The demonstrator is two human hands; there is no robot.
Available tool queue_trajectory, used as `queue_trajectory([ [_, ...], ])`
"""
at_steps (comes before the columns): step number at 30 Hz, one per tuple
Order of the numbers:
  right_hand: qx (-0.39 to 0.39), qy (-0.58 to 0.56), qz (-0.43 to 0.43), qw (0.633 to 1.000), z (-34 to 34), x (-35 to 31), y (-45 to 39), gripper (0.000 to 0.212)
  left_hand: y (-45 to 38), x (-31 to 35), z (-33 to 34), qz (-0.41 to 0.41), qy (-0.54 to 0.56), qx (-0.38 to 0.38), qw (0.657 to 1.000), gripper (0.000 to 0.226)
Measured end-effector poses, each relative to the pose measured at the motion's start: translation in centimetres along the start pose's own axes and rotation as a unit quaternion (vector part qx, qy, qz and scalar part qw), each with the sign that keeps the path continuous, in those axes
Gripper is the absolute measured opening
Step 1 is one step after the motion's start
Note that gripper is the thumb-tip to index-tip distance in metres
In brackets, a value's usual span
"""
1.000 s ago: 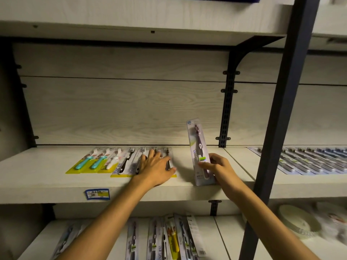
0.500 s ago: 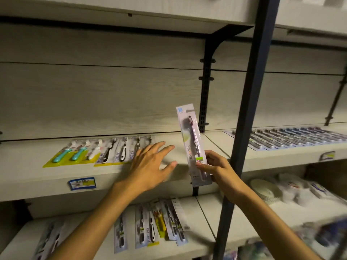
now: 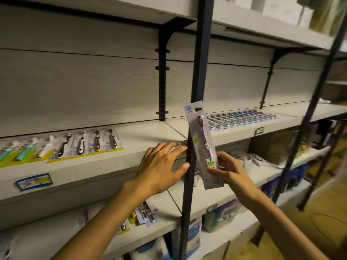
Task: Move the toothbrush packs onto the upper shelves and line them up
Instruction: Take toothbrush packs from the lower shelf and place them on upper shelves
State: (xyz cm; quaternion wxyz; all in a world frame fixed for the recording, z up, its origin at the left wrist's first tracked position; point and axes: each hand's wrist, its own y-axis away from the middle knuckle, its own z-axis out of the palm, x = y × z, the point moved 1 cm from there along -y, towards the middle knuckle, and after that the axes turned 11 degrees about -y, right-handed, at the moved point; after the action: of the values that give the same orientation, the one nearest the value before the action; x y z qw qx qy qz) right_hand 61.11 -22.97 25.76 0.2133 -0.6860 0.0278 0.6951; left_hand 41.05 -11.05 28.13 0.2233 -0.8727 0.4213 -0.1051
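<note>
Toothbrush pack, slim lilac blister card with one purple brush (image 3: 203,147), is held upright at its lower end by the right hand (image 3: 228,170), pinched thumb to fingers, in front of the dark metal upright post (image 3: 195,117). Left hand (image 3: 161,166) is empty, fingers spread, at the front edge of the pale wood upper shelf (image 3: 150,134). Carry step is judged in hand. Next, the pack is to be laid flat beside the row of packs (image 3: 242,118) at that shelf's right end, edges squared.
</note>
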Motion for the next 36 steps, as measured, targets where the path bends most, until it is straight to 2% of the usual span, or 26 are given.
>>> queue_trajectory([
  [4, 0.046, -0.007, 0.003, 0.999, -3.4, 0.2, 0.3, 0.027, -1.6, 2.4, 1.0, 0.022, 0.005, -0.002, 1.000, 0.059],
  [12, 0.081, -0.025, 0.008, 0.996, -11.8, 1.4, -3.6, 0.026, -6.1, 7.4, 4.1, 0.016, -0.019, -0.010, 1.000, 0.056],
  [16, 0.062, -0.028, 0.006, 0.998, -16.7, 2.0, -7.5, 0.023, -9.8, 10.1, 6.4, -0.007, -0.038, -0.012, 0.999, 0.054],
  [28, -0.068, -0.041, 0.027, 0.996, -27.6, 1.7, -18.9, 0.024, -21.1, 16.6, 11.3, -0.101, -0.087, -0.033, 0.990, 0.053],
  [36, -0.048, -0.036, 0.016, 0.998, -34.3, 1.8, -25.0, 0.027, -29.3, 19.0, 13.3, -0.096, -0.090, -0.024, 0.991, 0.058],
])
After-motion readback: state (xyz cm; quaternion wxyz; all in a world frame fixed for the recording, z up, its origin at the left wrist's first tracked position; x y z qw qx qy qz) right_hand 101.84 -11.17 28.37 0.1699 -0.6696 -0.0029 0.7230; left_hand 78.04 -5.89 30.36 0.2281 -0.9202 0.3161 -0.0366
